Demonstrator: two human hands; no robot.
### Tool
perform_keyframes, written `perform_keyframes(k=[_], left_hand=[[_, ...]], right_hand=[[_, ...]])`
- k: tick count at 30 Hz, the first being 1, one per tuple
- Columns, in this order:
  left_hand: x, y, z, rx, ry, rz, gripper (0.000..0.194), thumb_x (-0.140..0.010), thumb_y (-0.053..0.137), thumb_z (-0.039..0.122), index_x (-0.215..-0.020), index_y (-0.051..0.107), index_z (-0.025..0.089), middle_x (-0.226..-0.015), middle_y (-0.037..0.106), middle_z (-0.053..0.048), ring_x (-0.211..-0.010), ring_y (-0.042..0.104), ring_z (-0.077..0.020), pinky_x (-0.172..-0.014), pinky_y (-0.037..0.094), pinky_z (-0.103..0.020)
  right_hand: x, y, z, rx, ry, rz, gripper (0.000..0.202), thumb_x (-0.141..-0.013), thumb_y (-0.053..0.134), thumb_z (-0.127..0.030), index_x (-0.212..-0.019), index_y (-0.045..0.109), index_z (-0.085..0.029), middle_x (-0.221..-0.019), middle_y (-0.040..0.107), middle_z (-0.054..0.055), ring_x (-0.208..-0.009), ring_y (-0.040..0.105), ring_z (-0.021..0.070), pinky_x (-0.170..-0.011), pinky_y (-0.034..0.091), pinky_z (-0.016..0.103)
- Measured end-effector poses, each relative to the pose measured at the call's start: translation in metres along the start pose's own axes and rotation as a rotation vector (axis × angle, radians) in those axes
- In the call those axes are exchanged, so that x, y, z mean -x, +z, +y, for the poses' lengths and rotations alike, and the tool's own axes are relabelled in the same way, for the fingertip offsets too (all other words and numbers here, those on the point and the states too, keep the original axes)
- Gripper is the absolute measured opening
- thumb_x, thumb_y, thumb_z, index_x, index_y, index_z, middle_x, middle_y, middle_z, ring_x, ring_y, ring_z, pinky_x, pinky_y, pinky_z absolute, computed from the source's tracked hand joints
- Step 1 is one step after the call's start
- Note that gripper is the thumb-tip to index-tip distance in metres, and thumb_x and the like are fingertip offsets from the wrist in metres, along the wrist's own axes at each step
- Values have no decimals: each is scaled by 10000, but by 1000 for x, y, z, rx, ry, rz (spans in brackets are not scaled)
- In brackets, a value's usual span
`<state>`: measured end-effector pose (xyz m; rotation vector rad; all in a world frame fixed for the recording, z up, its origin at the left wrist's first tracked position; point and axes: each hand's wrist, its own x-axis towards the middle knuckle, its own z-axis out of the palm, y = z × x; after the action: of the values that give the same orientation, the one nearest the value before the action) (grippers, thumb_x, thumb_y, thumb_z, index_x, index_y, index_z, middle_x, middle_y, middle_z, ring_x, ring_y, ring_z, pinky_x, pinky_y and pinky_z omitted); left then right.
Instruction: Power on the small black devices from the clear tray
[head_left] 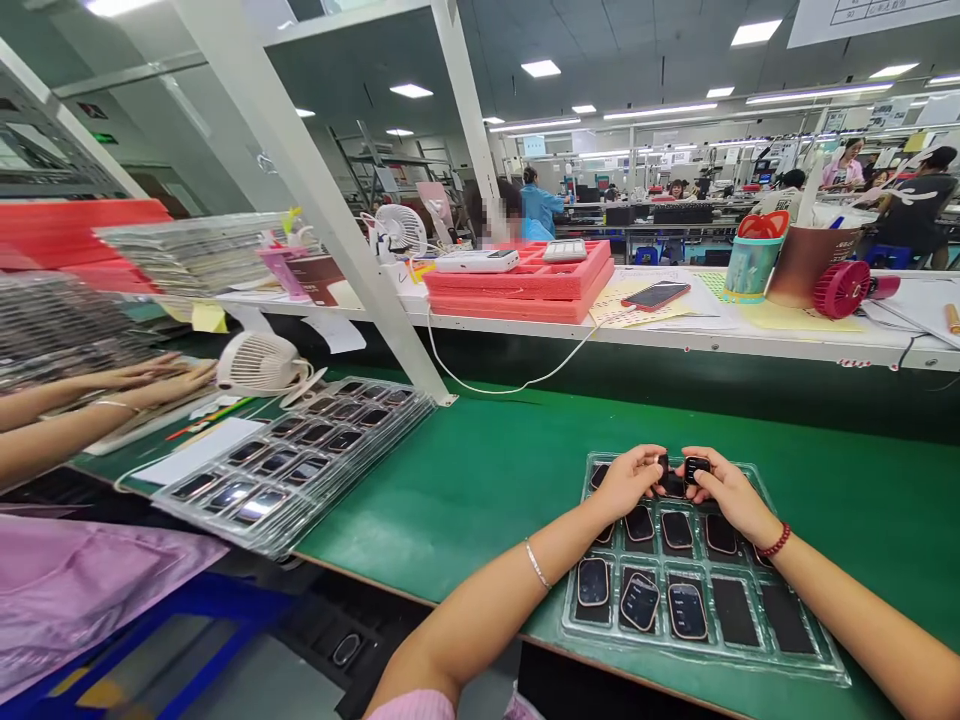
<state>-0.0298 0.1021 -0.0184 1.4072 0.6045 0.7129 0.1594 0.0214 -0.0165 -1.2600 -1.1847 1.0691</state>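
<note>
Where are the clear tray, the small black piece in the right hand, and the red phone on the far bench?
clear tray (817,668), head view, front right rim.
small black piece (696,468), head view, its face.
red phone (655,295), head view, screen middle.

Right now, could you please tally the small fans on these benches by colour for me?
White fans: 2, one by the co-worker's hands and one on the far bench
Red fans: 1, lying beside the cups
Total: 3
</note>
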Motion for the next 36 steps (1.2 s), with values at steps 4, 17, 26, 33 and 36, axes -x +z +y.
perform_keyframes(k=[4,17,26,33,36], left_hand=[[0,0,0,-11,2,-1,565,-774,732,501,-1184,602,135,-905,629,-36,-634,651,-117,-575,461,-240],[-1,1,0,11,-9,-9,607,-746,741,529,-1179,601,127,-857,633,-20,-604,645,-111,-554,461,-235],[-1,-4,7,129,-28,37,626,-764,736,537,-1208,604,116,-732,611,6,-605,647,-116,-564,467,-217],[-2,-2,8,144,-58,60,478,-808,616,263,-1266,580,129,-948,676,-58,-737,688,-123,-584,485,-197],[-2,-1,8,101,-42,43,541,-736,569,116,-1277,570,130,-994,688,-65,-766,685,-130,-587,483,-194]], right_hand=[[0,0,1,24,-5,1,453,-816,670,-447,-1185,593,-195,-995,703,85,-683,659,175,-629,558,339],[3,0,-1,59,-23,-5,433,-843,648,-426,-1204,583,-196,-1021,708,91,-701,664,175,-659,566,349],[-5,-2,-17,-30,-10,-25,507,-821,695,-409,-1276,577,-220,-1149,701,115,-800,693,197,-695,607,366],[-9,-2,-8,-83,42,-64,539,-760,688,-299,-1277,569,-205,-1111,709,110,-767,700,183,-703,612,367],[-7,-3,-6,-65,23,-69,549,-735,658,-243,-1273,560,-192,-1107,709,98,-757,692,168,-701,604,349]])
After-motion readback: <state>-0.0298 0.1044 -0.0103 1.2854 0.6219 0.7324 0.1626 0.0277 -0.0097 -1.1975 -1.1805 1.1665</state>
